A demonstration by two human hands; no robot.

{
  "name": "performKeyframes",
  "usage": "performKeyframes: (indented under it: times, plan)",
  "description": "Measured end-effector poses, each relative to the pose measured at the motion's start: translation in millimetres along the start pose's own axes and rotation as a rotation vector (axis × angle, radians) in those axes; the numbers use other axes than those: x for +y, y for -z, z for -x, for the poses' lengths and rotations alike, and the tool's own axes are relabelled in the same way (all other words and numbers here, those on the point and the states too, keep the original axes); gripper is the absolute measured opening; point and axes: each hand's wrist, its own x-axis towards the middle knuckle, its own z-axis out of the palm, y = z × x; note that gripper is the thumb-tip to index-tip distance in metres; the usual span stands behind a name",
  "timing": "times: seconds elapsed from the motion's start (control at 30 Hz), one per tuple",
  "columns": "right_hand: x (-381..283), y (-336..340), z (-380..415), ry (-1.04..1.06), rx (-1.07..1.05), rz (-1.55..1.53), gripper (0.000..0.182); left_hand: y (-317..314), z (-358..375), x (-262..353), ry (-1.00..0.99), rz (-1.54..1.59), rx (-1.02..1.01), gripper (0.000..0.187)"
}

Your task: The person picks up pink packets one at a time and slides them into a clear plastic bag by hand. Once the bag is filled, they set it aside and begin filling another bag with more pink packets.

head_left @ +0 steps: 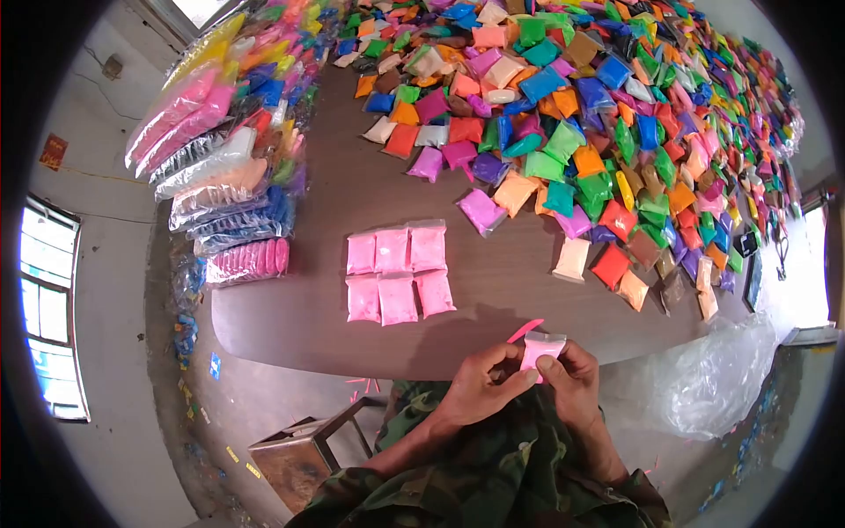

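Observation:
A small clear packet of light pink material (540,352) is pinched between my two hands at the table's front edge. My left hand (489,380) closes on its left side, and my right hand (572,374) grips its right side with the thumb across the front. A thin bright pink strip (525,330) sticks up just behind the packet, by my left fingers; what holds it is hidden. Left of my hands, several pink packets (398,297) lie flat in two rows on the brown table (326,194).
Heaped packets of many colours (563,150) cover the table's back and right. Stacked bagged bundles (229,194) line its left edge. A stool (304,453) stands on the floor at front left. A large clear plastic bag (722,378) lies beyond the right front edge.

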Motion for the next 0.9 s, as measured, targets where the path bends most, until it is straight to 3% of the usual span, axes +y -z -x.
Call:
performKeyframes:
  times: [0.17, 0.37, 0.6, 0.7, 0.9]
  plan:
    - [-7, -7, -3, 0.007, -0.038, 0.043, 0.022, 1, 2, 13, 0.013, 0.026, 0.029, 0.015]
    - [-9, -16, -3, -0.010, -0.057, -0.028, 0.019, 5, 0, 7, -0.133, -0.181, 0.091, 0.010]
    - [-4, -13, -3, 0.094, -0.044, 0.031, 0.021, 1, 4, 12, -0.031, 0.024, 0.034, 0.015]
    - [-6, -12, -4, 0.074, -0.087, 0.049, 0.023, 1, 5, 17, 0.014, 0.073, 0.106, 0.012]
    - [-4, -18, -4, 0.071, -0.102, 0.077, 0.023, 10, 4, 4, -0.071, -0.096, 0.130, 0.014]
